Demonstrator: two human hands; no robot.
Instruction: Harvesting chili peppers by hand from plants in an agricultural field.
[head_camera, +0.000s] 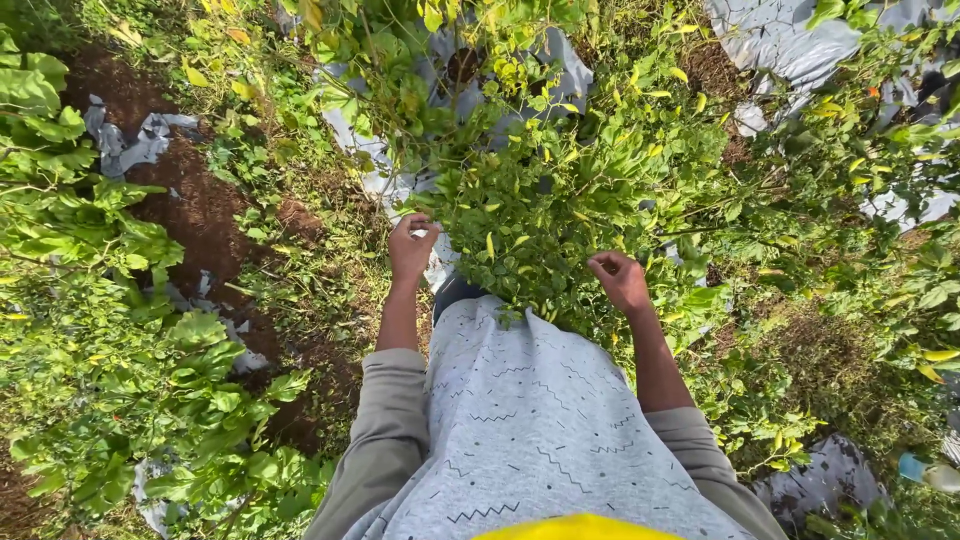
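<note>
Now both hands reach into leafy pepper bush (560, 200). Left hand (411, 246) curled at bush's left edge, fingers closed on something pale; cannot tell what. Right hand (620, 278) curled among leaves, fingertips pinched together; held item hidden. Yellow-green peppers (490, 246) hang between hands. Grey plastic mulch (400, 180) just beyond left hand. Brown soil path (200, 220) left of left hand. Grey patterned garment (520, 420) below hands.

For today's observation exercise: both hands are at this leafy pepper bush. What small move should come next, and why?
Probably the right hand should part the leaves toward the pale yellow pepper hanging between the hands. It is closed at the edge of the bush, the left hand grips at the foliage's other side, and the pepper hangs unpicked.
</note>
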